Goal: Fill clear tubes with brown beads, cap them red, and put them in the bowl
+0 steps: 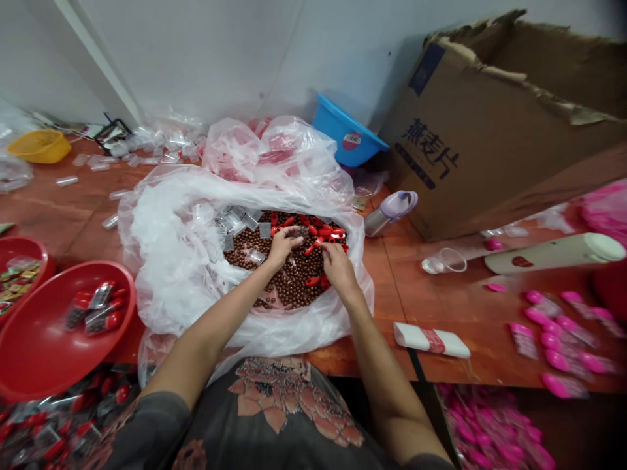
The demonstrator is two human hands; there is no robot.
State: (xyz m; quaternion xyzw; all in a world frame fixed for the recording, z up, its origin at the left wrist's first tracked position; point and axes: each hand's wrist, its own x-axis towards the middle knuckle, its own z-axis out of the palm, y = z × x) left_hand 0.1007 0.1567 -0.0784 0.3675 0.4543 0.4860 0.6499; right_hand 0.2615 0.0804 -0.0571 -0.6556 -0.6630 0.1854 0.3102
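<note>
My hands work inside a white plastic sack (166,241) that lies open on the table. Under them spreads a pile of small brown beads (289,277), with several red plastic pieces (313,228) on top. My right hand (340,267) has its fingertips pinched on one red plastic piece (313,247). My left hand (284,247) curves down over the beads, with a glint of something clear at its fingertips that I cannot make out. Several small clear plastic bags (240,222) lie just beyond my left hand.
Two red basins (63,359) of packets stand at the left, above a heap of red packets (63,418) below the table edge. A large torn cardboard box (484,137) stands at the back right. Pink packets (558,333) lie on the wooden table (392,320) at the right.
</note>
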